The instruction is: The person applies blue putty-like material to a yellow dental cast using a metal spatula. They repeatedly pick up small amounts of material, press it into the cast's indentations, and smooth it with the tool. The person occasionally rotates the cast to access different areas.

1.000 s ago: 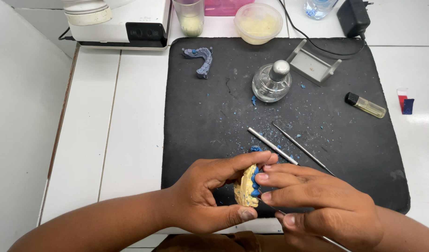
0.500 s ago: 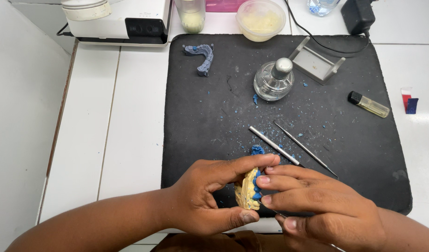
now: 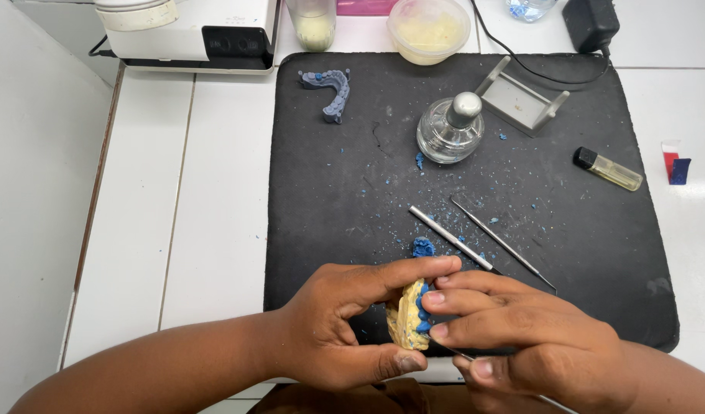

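- We see our left hand [image 3: 333, 326] at lower centre of the frame, curled closed around a yellow dental cast [image 3: 406, 318], forefinger over its top and thumb under its lower edge.
- Our right hand [image 3: 521, 337] at lower right has its fingers stretched toward the cast; two fingertips [image 3: 437, 299] press on its blue side, and a thin metal tool [image 3: 452, 353] is pinched under the thumb, so this hand too is gripping.
- The cast sits between both hands, held above the near edge of the black mat [image 3: 352, 176]. It is a pale yellow, rough-edged block turned on edge, with blue wax [image 3: 423, 310] built up along the face toward the right hand.
- On the mat just above the hands lie a small blue wax lump [image 3: 423, 247] and two slim steel instruments [image 3: 452, 239], side by side and slanted.
- Farther up the mat stand a glass spirit lamp [image 3: 452, 130] with a metal cap, a small grey stand [image 3: 521, 100] and, at upper left of the mat, a grey-blue tooth arch [image 3: 333, 90].
- A small lighter [image 3: 609, 170] lies at the mat's right; blue crumbs are scattered across it.
- The mat rests on a white tiled bench [image 3: 184, 215]; along the top edge we see a white machine [image 3: 191, 31], a cup [image 3: 312, 23] and a bowl [image 3: 429, 29] of yellowish stuff.
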